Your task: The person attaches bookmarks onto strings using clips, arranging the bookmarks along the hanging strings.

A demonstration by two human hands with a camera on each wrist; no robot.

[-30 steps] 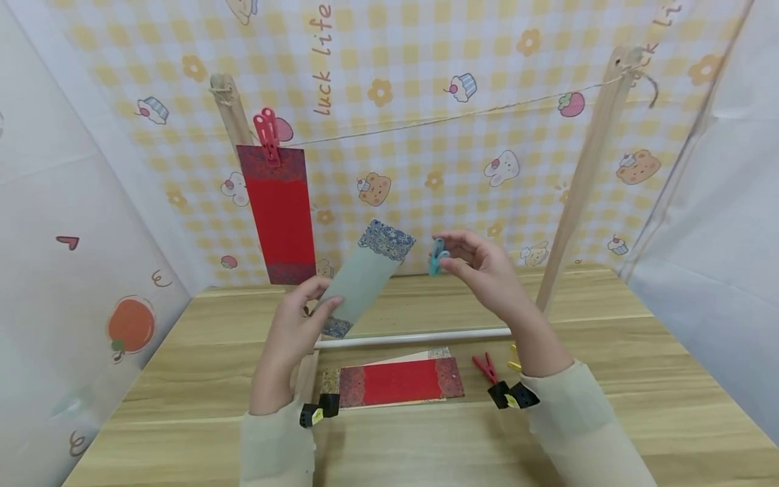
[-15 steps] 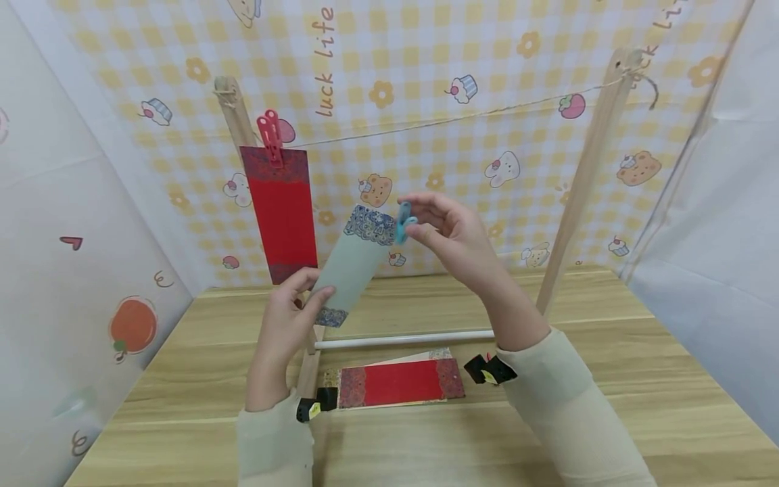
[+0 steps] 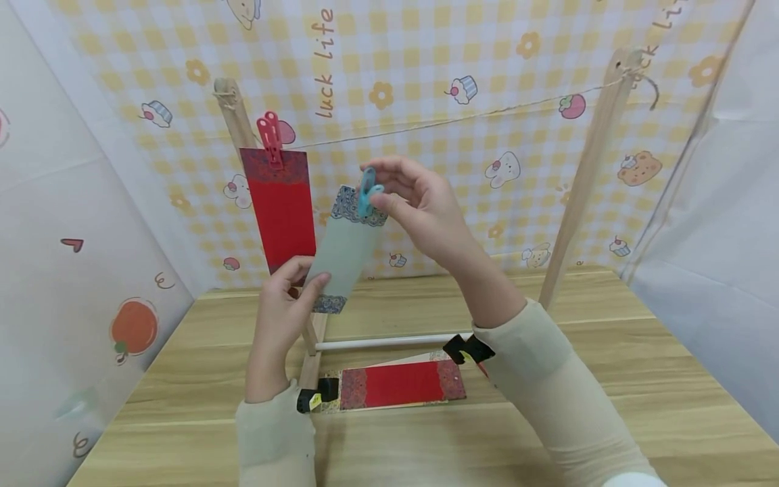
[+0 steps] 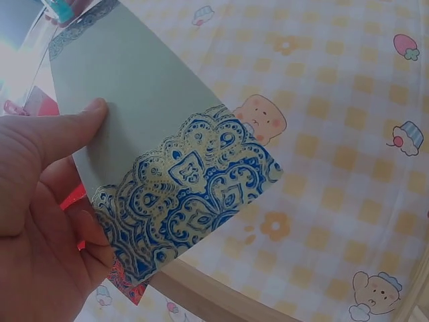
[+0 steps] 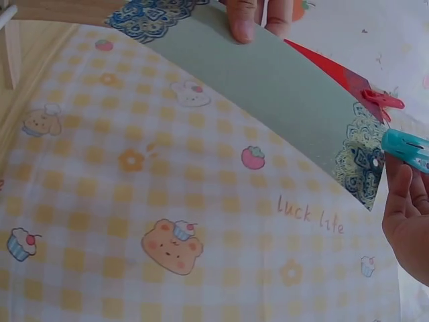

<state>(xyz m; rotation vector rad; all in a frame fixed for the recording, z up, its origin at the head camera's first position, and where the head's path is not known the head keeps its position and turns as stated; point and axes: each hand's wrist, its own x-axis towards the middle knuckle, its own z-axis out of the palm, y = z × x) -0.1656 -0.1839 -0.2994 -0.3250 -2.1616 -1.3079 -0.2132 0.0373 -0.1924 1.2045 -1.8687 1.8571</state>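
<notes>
My left hand (image 3: 281,304) pinches the lower end of a grey-green paper card (image 3: 343,253) with blue lace-patterned ends, thumb (image 4: 84,127) on its face. The card tilts, top end to the right. In my right hand (image 3: 422,213), thumb and fingers pinch a light blue clothespin (image 3: 367,193), which overlaps the card's patterned top end in the head view. In the right wrist view the clothespin (image 5: 405,146) is right at that end's edge. Behind and left, a red card (image 3: 281,220) hangs by a red clothespin (image 3: 271,138) at the string (image 3: 438,122).
The string runs between a left wooden post (image 3: 234,118) and a right wooden post (image 3: 587,176). A white rod (image 3: 389,341) crosses low between them. Several cards lie stacked on the table (image 3: 414,446), a red card (image 3: 403,384) on top. A checked cloth (image 3: 426,61) hangs behind.
My right hand has moved left and up with the light blue clothespin, from beside the card to its top end. My left hand has raised the card slightly and shifted it left.
</notes>
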